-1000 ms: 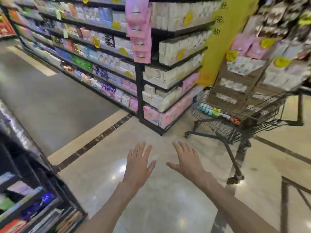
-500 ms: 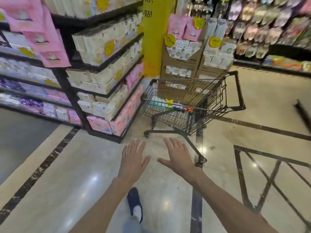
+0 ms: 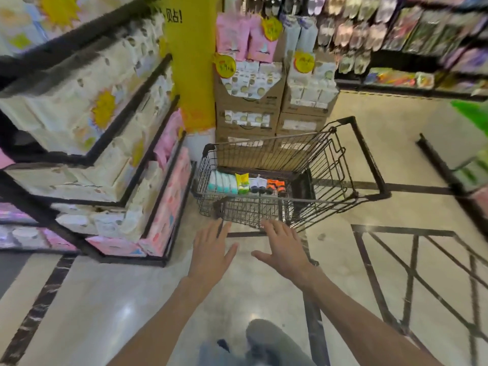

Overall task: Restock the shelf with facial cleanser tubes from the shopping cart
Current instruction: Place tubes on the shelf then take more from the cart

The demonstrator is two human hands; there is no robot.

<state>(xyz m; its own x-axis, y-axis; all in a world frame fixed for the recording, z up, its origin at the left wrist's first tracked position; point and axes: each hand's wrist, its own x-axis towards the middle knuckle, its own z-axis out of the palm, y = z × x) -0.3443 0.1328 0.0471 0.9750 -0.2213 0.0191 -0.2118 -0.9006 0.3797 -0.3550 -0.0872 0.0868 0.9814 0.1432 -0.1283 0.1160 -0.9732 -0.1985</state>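
Observation:
A black wire shopping cart stands just ahead of me on the shop floor. A row of tubes lies in its basket: several teal and white cleanser tubes, a yellow one, white ones with dark caps and orange ones. My left hand and my right hand are stretched out palm down with straight, spread fingers, just short of the cart's near side. Neither hand holds anything.
A black shelf unit with cream and pink packs stands to the left of the cart. Behind the cart are a yellow pillar and stacked cardboard display boxes. Hanging goods fill the racks at the upper right. My knee shows below.
I have turned right and walked up to the cart, which is now much nearer and centred. Both hands stay open and held out in front.

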